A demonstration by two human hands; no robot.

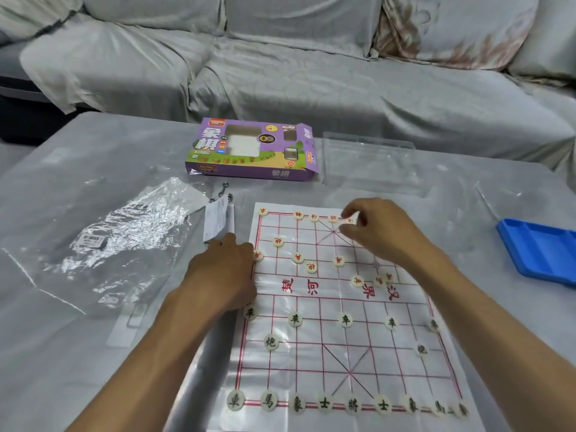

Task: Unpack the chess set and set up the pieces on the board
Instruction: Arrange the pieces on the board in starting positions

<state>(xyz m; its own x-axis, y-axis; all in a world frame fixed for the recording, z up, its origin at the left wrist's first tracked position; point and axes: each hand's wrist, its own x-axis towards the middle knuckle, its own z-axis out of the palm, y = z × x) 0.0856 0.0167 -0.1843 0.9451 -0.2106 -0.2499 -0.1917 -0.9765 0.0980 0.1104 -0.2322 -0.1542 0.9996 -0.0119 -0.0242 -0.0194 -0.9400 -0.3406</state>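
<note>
White paper board (311,353) with red grid lines lying flat on the desk (93,369), under clear plastic sheeting. Nearest the camera, a row of black-lettered pieces (352,404) along the board's near edge, well short of both hands. Farther in, left hand (224,272) flat on the board's left edge, fingers together and curled down, pinching nothing visible; one black-lettered disc (249,312) just near of it, a red-lettered one (258,255) touching its far side. Right hand (377,232) over the far right part of the board, thumb and forefinger pressed on a small red-lettered piece (351,218) at the far row. More red pieces (298,215) left of that grip along the same row; a loose cluster (378,280) near of the wrist. Crumpled clear bag (124,244) left of the left hand, with a folded leaflet (216,222) just beyond its knuckles. Beyond both hands, purple box (252,151) and clear tray (367,163); blue tray (542,251) far right. Grey sofa (311,73) behind.
</note>
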